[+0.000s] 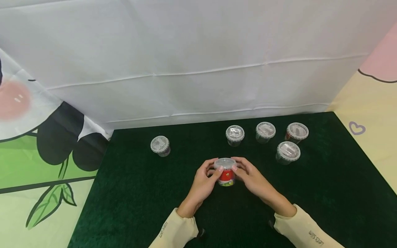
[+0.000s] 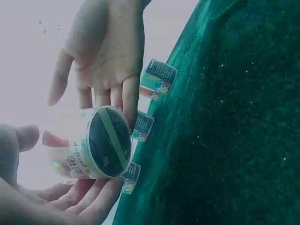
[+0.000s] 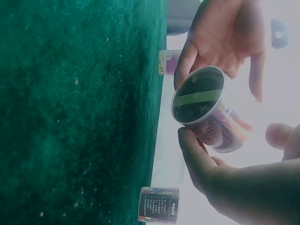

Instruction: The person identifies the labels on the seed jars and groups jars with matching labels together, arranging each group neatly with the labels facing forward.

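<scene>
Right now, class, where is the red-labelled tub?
In the head view, the red-labelled tub is right of centre, held between the left hand and right hand, above the green tabletop.

Tub (image 1: 226, 176) between hands (image 1: 203, 181) (image 1: 255, 179), 5 tubs (image 1: 160, 145) (image 1: 235, 135) (image 1: 265, 132) (image 1: 296, 132) (image 1: 288, 152) behind on table (image 1: 133, 193), 1 left, 4 right

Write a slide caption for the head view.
Left hand and right hand hold a red-labelled tub between them; five lidded tubs stand farther back on dark green cloth.
</scene>
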`<action>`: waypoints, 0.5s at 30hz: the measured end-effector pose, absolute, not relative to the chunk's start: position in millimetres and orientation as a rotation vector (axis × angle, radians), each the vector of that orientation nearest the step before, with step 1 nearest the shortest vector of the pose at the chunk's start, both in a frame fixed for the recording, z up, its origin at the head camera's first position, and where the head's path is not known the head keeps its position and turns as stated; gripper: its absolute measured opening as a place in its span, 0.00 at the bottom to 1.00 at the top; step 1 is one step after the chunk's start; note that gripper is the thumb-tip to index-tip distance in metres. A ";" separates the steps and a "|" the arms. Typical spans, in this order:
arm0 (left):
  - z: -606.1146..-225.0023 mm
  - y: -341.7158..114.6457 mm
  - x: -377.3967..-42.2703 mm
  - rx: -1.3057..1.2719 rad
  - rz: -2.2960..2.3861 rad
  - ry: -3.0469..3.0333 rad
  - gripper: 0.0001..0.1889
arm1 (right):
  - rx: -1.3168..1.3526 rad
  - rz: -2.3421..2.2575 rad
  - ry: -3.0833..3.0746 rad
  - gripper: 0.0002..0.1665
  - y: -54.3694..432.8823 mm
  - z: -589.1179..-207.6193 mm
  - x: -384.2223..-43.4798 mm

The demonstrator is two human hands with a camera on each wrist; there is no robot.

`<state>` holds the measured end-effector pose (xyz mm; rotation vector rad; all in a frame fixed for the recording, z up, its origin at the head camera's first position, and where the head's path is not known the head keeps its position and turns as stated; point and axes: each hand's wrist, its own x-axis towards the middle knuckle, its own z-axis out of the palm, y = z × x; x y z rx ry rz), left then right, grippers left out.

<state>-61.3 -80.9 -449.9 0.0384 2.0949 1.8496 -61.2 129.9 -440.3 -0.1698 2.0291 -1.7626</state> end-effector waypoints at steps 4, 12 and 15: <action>-449.1 -80.0 -60.4 0.025 1.844 2.133 0.30 | -0.173 -1.761 2.047 0.34 127.5 -438.1 -60.3; -449.7 -74.9 -57.2 -0.017 1.828 2.240 0.28 | -0.146 -1.747 2.070 0.34 119.5 -435.6 -58.6; -449.4 -72.7 -56.0 -0.034 1.812 2.276 0.28 | -0.130 -1.743 2.063 0.34 117.7 -436.1 -58.6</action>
